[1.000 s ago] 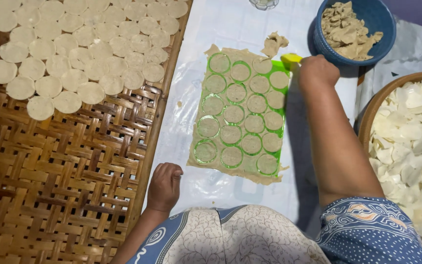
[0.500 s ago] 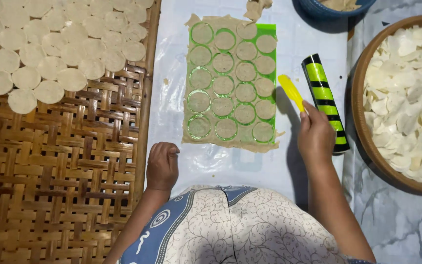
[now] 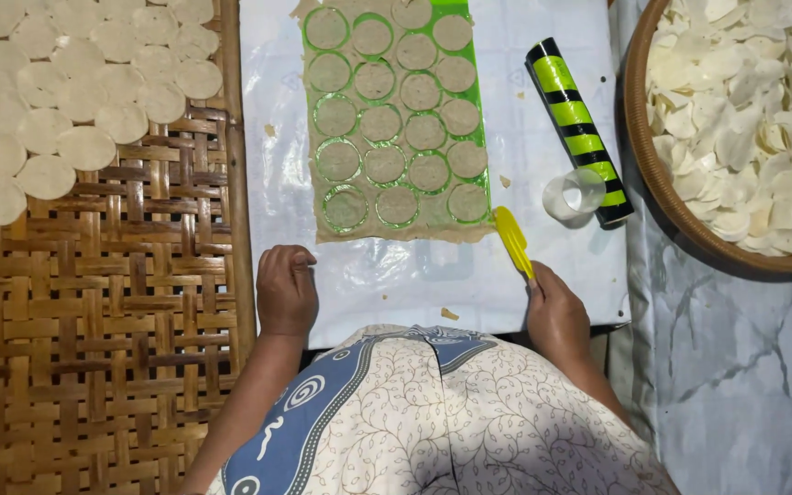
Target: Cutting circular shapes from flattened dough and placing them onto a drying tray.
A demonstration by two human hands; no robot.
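Sixteen or so cut dough rounds lying in rows on green sheet, mid white mat, well apart from both hands. Right hand closed round handle of yellow scraper, blade tip just beside sheet's near right corner. Left hand loosely curled, empty, resting on mat by woven tray. Probably thin, soft, light, easily torn or stretched; likely tacky underneath, though hard to tell from this ht. Best lifted w/ scraper slid flat under an edge, then supported on fingertips, not pinched. Finished rounds on tray's far end. Striped rolling pin & clear cup cutter to the right, basket of pale chips beyond.
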